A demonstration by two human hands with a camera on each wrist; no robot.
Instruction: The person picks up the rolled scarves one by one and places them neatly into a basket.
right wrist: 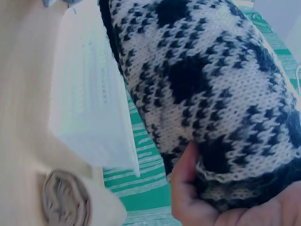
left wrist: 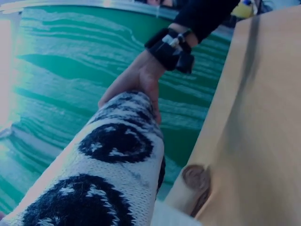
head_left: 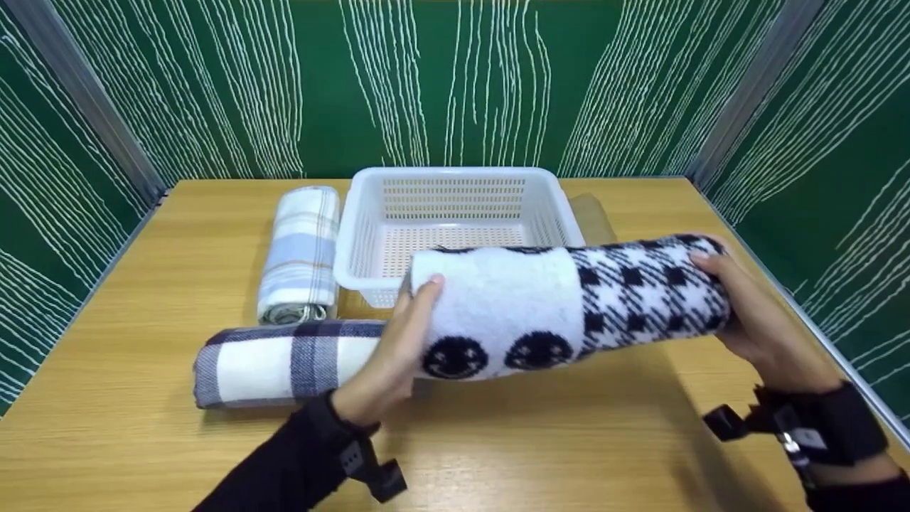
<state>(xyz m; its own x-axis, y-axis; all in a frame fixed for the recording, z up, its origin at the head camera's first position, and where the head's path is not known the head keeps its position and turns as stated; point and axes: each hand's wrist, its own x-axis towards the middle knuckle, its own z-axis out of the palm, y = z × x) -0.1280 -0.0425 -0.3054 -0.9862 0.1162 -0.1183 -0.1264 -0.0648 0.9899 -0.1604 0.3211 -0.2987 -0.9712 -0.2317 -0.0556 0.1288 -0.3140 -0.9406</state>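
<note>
Both hands hold a rolled black-and-white knitted cloth [head_left: 505,306] up above the table, its right end slightly higher than its left. One part is white with round black motifs, the other houndstooth. My left hand [head_left: 391,348] grips the left end, thumb on top of the white part. The right hand [head_left: 753,313] grips the houndstooth end; in the right wrist view its thumb [right wrist: 186,174] presses on the knit. Just behind the roll is a white plastic basket [head_left: 345,249], whose front right part is hidden by it. Only the basket's slotted inside shows, with nothing visible in it.
A rolled plaid cloth [head_left: 256,366] lies left on the wooden table [head_left: 128,313], partly behind the left forearm. Beside the basket's left wall lies a white-and-blue rolled cloth [head_left: 298,249]. A beige roll [head_left: 593,217] lies to its right. Green walls [head_left: 455,85] enclose the table.
</note>
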